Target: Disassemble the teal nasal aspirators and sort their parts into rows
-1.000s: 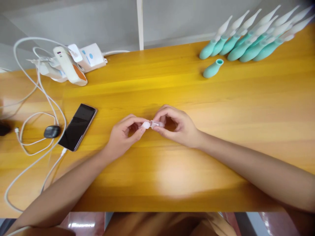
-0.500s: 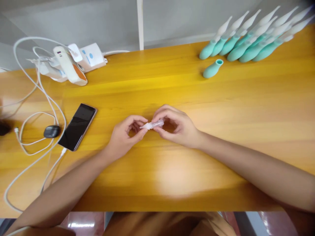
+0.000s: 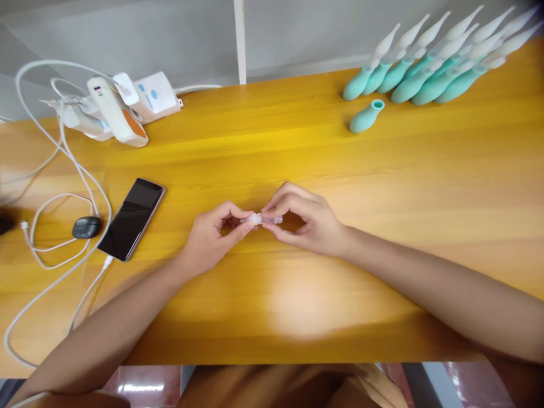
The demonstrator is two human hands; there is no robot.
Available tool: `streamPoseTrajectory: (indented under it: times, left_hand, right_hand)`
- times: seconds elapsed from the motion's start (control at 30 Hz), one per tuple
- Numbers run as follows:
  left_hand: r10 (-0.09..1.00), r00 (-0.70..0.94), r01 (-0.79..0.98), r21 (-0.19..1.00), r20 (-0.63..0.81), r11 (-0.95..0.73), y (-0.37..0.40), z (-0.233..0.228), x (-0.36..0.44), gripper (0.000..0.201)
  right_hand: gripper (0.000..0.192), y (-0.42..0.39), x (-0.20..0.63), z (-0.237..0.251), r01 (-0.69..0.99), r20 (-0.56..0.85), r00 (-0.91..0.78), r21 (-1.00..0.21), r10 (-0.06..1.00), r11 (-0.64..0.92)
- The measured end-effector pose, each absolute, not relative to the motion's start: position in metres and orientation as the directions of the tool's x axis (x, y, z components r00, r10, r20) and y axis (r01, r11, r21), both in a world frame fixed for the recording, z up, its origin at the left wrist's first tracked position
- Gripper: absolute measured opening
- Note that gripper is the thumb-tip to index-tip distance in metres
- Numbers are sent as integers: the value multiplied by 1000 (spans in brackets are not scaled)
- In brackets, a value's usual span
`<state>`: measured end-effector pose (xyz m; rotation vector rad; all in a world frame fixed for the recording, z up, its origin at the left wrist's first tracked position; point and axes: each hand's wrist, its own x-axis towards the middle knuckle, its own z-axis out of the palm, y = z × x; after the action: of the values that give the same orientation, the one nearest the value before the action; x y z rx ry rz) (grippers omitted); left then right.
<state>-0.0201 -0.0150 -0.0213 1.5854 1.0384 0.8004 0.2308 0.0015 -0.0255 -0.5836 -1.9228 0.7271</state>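
Note:
Over the middle of the table, both hands pinch one small piece made of a white nozzle and a clear tube, joined end to end. My left hand (image 3: 215, 233) is closed on the white nozzle (image 3: 255, 219), its thin tip hidden behind the fingers. My right hand (image 3: 308, 220) grips the clear tube (image 3: 277, 220) between thumb and fingertips, the far end poking out toward the palm. Away to the back right, a teal squeeze bulb (image 3: 366, 118) lies on its side, its open neck pointing up and right.
Behind the loose bulb stand several teal bulbs fitted with white nozzles (image 3: 442, 62). At left lie a black phone (image 3: 132, 220), a dark earbud case (image 3: 86, 227) and looped white cables (image 3: 106, 192). White chargers and a power strip (image 3: 159, 97) crowd the back left, near the grey partition (image 3: 297, 39).
The nozzle and tube have turned to lie more level. My left fingers now cover the nozzle's tip, and my right fingertips sit closer to the joint.

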Motion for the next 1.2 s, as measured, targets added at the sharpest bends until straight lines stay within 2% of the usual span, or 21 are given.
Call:
streamPoseTrajectory:
  times: [0.37,0.77,1.2]
  left_hand:
    - [920,393,234,968,-10,-89,-13,-26,-22,28]
    - [893,450,277,951,-2,-137,-12,-24,-23,26]
    - [889,457,297,942,2,-155,-15,-23,-24,30]
  right_hand:
    - [13,2,238,-27,125,643,-467,-632,608,765]
    - [14,-1,240,-25,88,607,-497,-676,620,732]
    - [14,-4,239,-23,83,628,-481,-662,612,744]
